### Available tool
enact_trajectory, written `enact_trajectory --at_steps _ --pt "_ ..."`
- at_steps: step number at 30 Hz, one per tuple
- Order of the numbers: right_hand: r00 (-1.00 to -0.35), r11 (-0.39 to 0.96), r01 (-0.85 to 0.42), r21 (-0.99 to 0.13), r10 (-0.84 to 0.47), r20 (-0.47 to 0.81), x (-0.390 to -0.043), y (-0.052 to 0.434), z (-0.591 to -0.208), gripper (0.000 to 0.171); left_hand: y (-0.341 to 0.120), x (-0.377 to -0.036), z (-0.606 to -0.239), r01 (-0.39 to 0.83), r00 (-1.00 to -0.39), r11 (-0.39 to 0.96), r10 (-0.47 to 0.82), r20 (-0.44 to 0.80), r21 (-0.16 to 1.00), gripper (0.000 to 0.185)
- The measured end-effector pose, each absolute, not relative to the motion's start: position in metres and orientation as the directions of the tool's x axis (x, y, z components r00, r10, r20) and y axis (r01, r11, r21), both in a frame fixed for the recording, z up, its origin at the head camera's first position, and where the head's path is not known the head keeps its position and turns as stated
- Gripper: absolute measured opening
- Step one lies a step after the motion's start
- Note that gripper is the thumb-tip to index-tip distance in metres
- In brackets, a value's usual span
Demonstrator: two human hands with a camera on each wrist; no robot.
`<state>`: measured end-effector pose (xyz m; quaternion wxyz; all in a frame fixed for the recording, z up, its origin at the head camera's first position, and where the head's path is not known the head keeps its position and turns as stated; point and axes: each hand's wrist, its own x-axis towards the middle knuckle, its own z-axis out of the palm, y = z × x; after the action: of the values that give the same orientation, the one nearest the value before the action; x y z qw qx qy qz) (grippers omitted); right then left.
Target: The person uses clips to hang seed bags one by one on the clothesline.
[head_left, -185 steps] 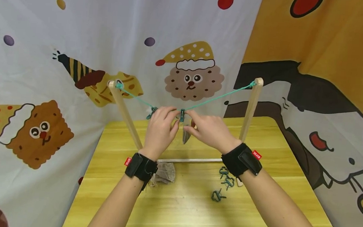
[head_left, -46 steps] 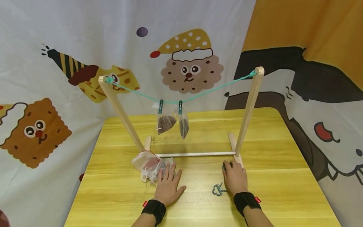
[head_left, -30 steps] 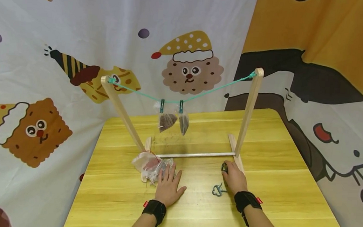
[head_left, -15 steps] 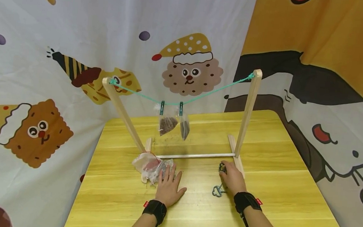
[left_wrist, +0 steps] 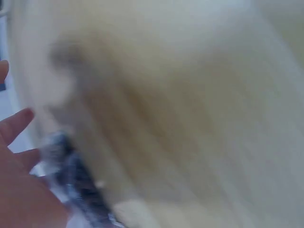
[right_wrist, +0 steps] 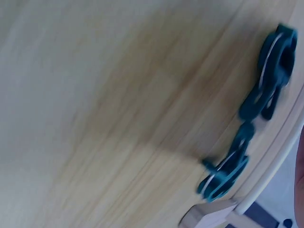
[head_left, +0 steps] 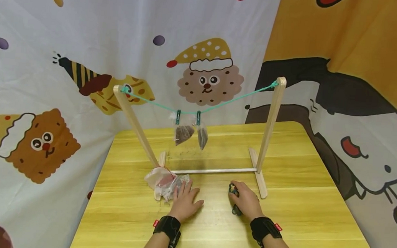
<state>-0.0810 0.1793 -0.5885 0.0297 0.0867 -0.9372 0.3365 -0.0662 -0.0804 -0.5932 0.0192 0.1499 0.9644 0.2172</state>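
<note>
The right hand [head_left: 245, 201] is picking up a green clip [head_left: 232, 188] off the surface [head_left: 303, 208], the left hand [head_left: 185, 200] lies flat by the bags [head_left: 162, 181], and next a bag needs lifting to the string [head_left: 220, 105].

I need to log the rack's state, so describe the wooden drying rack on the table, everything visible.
The wooden drying rack looks like pale bare wood: two posts, the left one leaning, the right one nearly upright, on flat feet joined by a thin white crossbar. A teal cord sags between the post tops. Two teal clips each pin a small clear bag of dark contents near its middle. The rack stands on the yellow table. Neither hand touches it.
</note>
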Motion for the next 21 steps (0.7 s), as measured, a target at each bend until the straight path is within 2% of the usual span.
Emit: enact_trajectory --at_steps 3,5,13,17,21 --pt "-0.976 0.753 -0.218 -0.621 -0.174 0.132 -0.074 0.171 -0.586 0.045 -0.077 -0.066 -0.58 0.226 -0.962 0.792 0.273 0.001 0.568 0.051" --pt "-0.969 0.751 -0.248 -0.612 -0.2 0.148 -0.07 0.164 -0.583 0.044 -0.074 -0.064 -0.574 0.201 -0.966 0.763 0.26 -0.006 0.614 0.05" --pt "-0.916 0.71 -0.401 -0.579 -0.314 0.249 -0.058 0.131 -0.569 0.043 -0.065 -0.052 -0.549 0.122 -0.973 0.643 0.228 -0.037 0.756 0.054" --pt "-0.881 0.687 -0.473 -0.552 -0.374 0.289 -0.055 0.122 -0.564 0.042 -0.06 -0.048 -0.536 0.117 -0.973 0.588 0.228 -0.025 0.801 0.046" --pt "-0.871 0.665 -0.491 -0.563 -0.39 0.3 -0.052 0.116 -0.558 0.043 -0.059 -0.046 -0.528 0.11 -0.983 0.573 0.181 0.005 0.813 0.037"
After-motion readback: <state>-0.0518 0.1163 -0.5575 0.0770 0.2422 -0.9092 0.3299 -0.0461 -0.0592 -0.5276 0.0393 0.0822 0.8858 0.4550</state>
